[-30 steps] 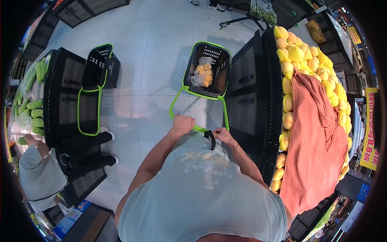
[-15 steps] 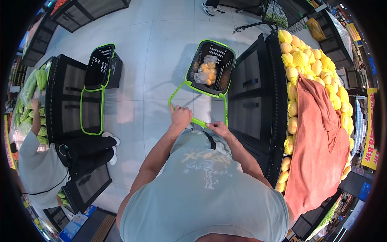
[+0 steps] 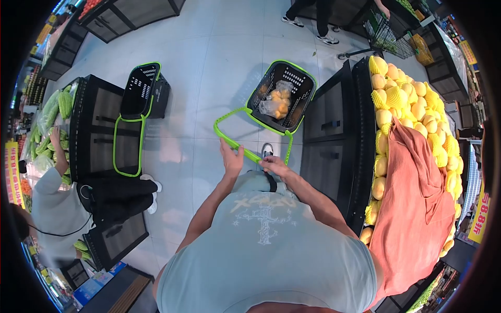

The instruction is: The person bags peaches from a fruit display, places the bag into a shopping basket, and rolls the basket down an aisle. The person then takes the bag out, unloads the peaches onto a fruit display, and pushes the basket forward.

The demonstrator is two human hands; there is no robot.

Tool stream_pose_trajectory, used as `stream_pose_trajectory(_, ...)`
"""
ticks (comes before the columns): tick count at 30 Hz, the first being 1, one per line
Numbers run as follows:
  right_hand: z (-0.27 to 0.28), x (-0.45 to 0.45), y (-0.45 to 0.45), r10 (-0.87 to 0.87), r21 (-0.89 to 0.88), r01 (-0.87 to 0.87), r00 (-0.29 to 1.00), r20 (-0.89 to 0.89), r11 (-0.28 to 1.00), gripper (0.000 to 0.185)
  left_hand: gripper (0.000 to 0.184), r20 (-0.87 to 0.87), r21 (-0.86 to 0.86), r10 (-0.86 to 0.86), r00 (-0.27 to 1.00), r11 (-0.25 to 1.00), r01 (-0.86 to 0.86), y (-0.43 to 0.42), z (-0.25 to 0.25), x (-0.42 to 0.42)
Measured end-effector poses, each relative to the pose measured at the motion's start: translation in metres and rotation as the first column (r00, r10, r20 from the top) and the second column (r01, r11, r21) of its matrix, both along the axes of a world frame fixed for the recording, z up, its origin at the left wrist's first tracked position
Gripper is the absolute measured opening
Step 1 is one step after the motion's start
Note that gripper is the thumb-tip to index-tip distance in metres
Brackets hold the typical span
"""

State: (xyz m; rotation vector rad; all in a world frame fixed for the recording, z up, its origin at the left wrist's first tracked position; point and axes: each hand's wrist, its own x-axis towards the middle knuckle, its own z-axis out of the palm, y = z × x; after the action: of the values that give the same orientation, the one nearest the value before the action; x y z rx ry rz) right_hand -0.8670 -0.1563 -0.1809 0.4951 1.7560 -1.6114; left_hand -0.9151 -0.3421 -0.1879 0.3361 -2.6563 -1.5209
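Note:
A black shopping basket (image 3: 307, 103) with a bright green rim stands ahead of me on the floor. Inside it lies a clear plastic bag of yellow-orange fruit (image 3: 279, 101). The basket's long green handle (image 3: 223, 116) reaches back towards my waist. My left hand (image 3: 231, 159) is at the handle's left part, fingers stretched out and thumb apart, not wrapped round it. Closer to the handle's right corner, my right hand (image 3: 275, 167) has its fingers closed on the bar.
A stand of yellow fruit (image 3: 417, 107), partly under a reddish cloth (image 3: 412, 208), runs along my right. At left are another green-handled basket (image 3: 162, 96) and a person (image 3: 57, 208) reaching into green vegetables. Another person's legs (image 3: 318, 21) and a cart (image 3: 389, 39) are ahead.
My left hand has loosened from the handle, its fingers now stretched. The basket and handle have turned slightly. The walker ahead now shows both legs. My view has shifted a little.

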Motion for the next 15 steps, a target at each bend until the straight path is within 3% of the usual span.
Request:
stream_pose_trajectory(1,0.003,-0.006,0.0,-0.038,-0.056,0.038,0.999,0.007,0.998,0.031,0.066,-0.007,-0.002,-0.005,1.0,1.0,0.005,0.004,-0.004,-0.005)
stream_pose_trajectory(3,-0.007,-0.02,-0.012,-0.028,-0.076,0.026,0.999,-0.02,0.997,0.033,0.05,0.272,0.508,-0.009,0.962,0.85,-0.136,0.006,-0.013,-0.019)
stream_pose_trajectory(4,-0.013,-0.027,-0.015,-0.013,-0.094,0.009,0.999,-0.039,0.996,0.035,0.05,0.266,0.507,-0.013,0.964,0.852,-0.128,0.006,-0.016,-0.024)
stream_pose_trajectory(6,-0.02,-0.037,-0.013,0.054,-0.126,-0.057,0.998,-0.021,0.99,0.036,0.035,0.48,0.701,-0.097,0.872,0.639,-0.315,0.007,-0.02,-0.032)
stream_pose_trajectory(7,-0.019,-0.041,-0.011,0.118,-0.159,-0.116,0.993,0.004,0.98,0.038,0.035,0.476,0.7,-0.108,0.873,0.647,-0.302,0.01,-0.018,-0.036)
stream_pose_trajectory(9,-0.014,-0.047,-0.004,0.129,-0.177,-0.133,0.991,-0.035,0.975,0.037,0.023,0.527,0.719,-0.006,0.85,0.537,-0.442,0.018,-0.016,-0.041)
stream_pose_trajectory(15,-0.029,-0.071,0.005,0.257,-0.177,-0.284,0.953,-0.163,0.942,0.041,0.02,0.5,0.64,0.046,0.865,0.654,-0.404,0.02,-0.024,-0.067)
